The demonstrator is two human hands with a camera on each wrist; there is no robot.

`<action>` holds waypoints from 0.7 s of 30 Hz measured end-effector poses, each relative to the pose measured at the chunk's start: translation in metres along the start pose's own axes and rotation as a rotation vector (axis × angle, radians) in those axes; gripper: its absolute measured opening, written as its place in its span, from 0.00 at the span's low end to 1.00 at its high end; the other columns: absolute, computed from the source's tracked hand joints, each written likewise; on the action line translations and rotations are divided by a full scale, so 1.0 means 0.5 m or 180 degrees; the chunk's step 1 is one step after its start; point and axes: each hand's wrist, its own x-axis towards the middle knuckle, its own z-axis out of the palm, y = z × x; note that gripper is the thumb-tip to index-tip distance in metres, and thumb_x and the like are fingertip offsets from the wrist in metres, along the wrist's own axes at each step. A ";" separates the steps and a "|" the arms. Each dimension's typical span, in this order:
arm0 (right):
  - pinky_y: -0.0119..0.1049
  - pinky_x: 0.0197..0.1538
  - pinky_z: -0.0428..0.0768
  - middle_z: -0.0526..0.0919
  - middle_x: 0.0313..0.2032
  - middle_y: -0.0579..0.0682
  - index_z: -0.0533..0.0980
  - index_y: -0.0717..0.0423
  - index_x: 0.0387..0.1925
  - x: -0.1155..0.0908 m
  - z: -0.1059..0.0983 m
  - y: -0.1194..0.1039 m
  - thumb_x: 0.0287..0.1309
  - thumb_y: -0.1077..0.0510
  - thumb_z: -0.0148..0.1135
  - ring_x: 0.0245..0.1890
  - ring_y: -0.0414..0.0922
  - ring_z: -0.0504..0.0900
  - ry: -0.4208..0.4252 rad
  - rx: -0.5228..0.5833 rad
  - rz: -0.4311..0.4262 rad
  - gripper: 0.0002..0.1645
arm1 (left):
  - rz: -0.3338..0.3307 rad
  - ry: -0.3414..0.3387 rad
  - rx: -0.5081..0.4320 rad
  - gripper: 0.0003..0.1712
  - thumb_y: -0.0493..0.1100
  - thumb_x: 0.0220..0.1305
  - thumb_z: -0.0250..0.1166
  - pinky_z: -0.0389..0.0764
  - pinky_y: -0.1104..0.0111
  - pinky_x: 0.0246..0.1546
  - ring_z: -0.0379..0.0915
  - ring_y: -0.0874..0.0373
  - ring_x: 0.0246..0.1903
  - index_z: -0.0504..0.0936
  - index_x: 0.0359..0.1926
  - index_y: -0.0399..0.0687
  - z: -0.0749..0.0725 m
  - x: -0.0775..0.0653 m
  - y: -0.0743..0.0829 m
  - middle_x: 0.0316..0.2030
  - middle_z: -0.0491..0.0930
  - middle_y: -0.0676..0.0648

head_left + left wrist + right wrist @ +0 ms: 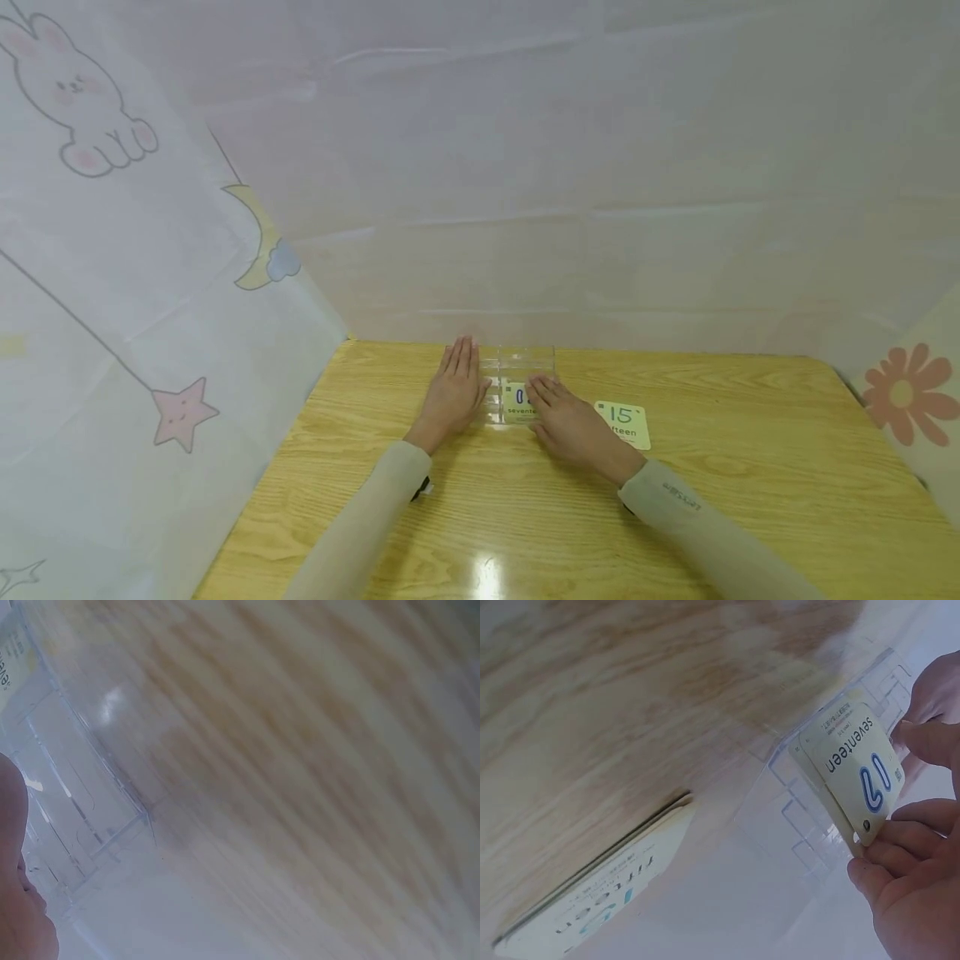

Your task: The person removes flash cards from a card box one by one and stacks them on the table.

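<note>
A clear plastic holder (490,414) with compartments sits at the back of the wooden table. Number cards rest in its right part; the top card (855,754) reads "seventeen", with another layered slightly offset beneath it. My left hand (452,392) lies along the holder's left side, fingers extended and close together. From the right, my right hand (573,421) reaches over the cards, and its fingertips touch the card edge in the right wrist view; part of the card is covered in the head view. In the left wrist view, only a bit of a hand (22,900) shows beside the holder.
A card reading "fifteen" (626,429) lies on the wooden table (735,500), right of my right hand. Behind the table hangs a pale sheet (600,167); another sheet (112,275) with a printed rabbit, moon and star borders it on the left.
</note>
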 end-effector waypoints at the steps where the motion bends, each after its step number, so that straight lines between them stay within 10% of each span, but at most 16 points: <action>1: 0.54 0.79 0.69 0.70 0.75 0.65 0.66 0.68 0.75 -0.001 0.000 0.001 0.74 0.48 0.64 0.77 0.60 0.70 0.0031 0.0032 0.0001 0.40 | -0.0005 -0.0006 0.0008 0.42 0.59 0.85 0.40 0.43 0.53 0.87 0.37 0.41 0.85 0.50 0.82 0.30 0.000 0.000 0.000 0.84 0.40 0.32; 21: 0.46 0.61 0.87 0.82 0.67 0.56 0.78 0.60 0.67 0.008 -0.013 0.015 0.65 0.69 0.69 0.65 0.53 0.84 0.0289 0.0332 0.0131 0.29 | 0.0041 0.0083 -0.0033 0.43 0.56 0.84 0.46 0.47 0.51 0.86 0.45 0.39 0.84 0.50 0.81 0.29 0.002 0.002 0.000 0.83 0.48 0.30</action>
